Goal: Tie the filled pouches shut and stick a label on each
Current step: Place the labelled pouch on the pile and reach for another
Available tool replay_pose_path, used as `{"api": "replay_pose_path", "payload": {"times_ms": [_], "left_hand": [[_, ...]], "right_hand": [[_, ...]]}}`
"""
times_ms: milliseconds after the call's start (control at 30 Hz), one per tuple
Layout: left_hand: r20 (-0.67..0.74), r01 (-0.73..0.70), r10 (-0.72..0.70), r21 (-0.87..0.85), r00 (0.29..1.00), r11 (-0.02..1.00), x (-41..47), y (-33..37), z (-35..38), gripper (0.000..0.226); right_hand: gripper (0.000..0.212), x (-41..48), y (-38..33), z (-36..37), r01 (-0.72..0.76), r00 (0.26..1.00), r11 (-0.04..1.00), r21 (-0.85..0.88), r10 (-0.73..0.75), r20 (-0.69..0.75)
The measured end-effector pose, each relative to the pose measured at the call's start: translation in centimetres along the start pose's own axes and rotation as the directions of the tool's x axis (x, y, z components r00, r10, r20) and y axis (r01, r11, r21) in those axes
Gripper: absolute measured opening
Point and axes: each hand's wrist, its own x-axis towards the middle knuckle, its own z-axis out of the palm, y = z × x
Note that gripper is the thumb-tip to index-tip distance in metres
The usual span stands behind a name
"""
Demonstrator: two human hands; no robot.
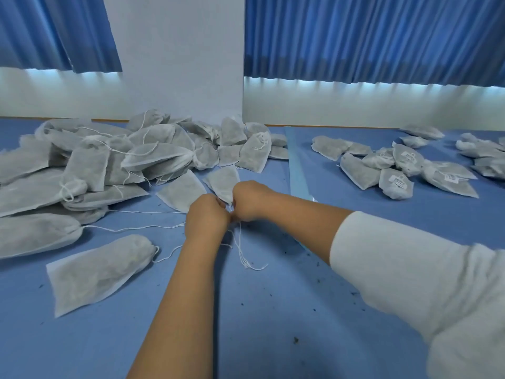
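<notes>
Fingers of left hand and right hand clenched on drawstring at neck of pouch, which lies at 12 o'clock from knuckles on blue desk. Unlabelled pile at 10 o'clock; labelled pouches at 2 o'clock.

So there's a big heap of pouches on the tabletop's left, a labelled bunch well off right, left hand and right hand touching at a single pouch in between, and a lone pouch front-left.
</notes>
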Motion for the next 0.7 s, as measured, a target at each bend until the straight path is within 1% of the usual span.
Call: {"api": "replay_pose_path", "payload": {"times_ms": [100, 200, 333, 367, 400, 433, 467, 500, 567, 600, 700], "left_hand": [[0.012, 0.000, 0.000, 0.000, 1.000, 1.000, 0.1, 0.1, 0.1, 0.019], [0.013, -0.017, 0.017, -0.018, 1.000, 1.000, 0.2, 0.1, 0.2, 0.019], [0.003, -0.132, 0.132, -0.010, 0.991, 0.991, -0.1, 0.4, 0.2, 0.022], [0.007, -0.160, 0.160, -0.015, 0.987, 0.987, -0.1, 0.5, 0.1, 0.025], [0.006, -0.189, 0.190, -0.027, 0.982, 0.982, -0.1, 0.5, 0.0, 0.029], [-0.002, -0.223, 0.224, -0.043, 0.975, 0.974, -0.2, 0.5, -0.1, 0.032], [-0.015, -0.261, 0.260, -0.062, 0.965, 0.963, -0.2, 0.5, -0.2, 0.034], [-0.036, -0.299, 0.297, -0.085, 0.954, 0.951, -0.3, 0.6, -0.3, 0.033], [-0.088, -0.371, 0.362, -0.116, 0.928, 0.922, -0.3, 1.0, -0.5, 0.024], [-0.115, -0.405, 0.393, -0.106, 0.912, 0.908, -0.3, 1.2, -0.5, 0.021], [-0.188, -0.462, 0.445, -0.056, 0.876, 0.885, -0.4, 1.8, -0.6, 0.013]], "right_hand": [[0.035, 0.9, -0.6, 0.7, -0.042, 0.997, 0.999, 0.020, 0.044, -0.057], [0.035, 1.3, -0.5, 1.0, -0.066, 0.995, 0.998, 0.012, 0.067, -0.073], [0.035, 1.4, -0.4, 1.1, -0.027, 1.000, 0.996, -0.088, 0.027, -0.009], [0.035, 1.3, -0.4, 0.9, -0.011, 1.000, 0.997, -0.080, 0.011, 0.010], [0.035, 1.2, -0.2, 0.5, 0.002, 1.000, 0.999, -0.038, -0.001, 0.020], [0.034, 1.1, 0.1, -0.1, 0.001, 1.000, 0.999, 0.052, -0.002, 0.026], [0.033, 1.0, 0.5, -0.8, -0.010, 1.000, 0.982, 0.188, 0.004, 0.031], [0.032, 0.7, 1.0, -1.5, -0.016, 1.000, 0.939, 0.342, 0.006, 0.031], [0.035, -0.3, 2.2, -2.9, -0.029, 0.999, 0.789, 0.613, 0.008, 0.037], [0.033, -0.8, 2.9, -3.6, -0.034, 0.999, 0.708, 0.705, 0.008, 0.039], [0.026, -2.3, 4.4, -5.2, -0.061, 0.998, 0.541, 0.839, 0.030, 0.053]]}}
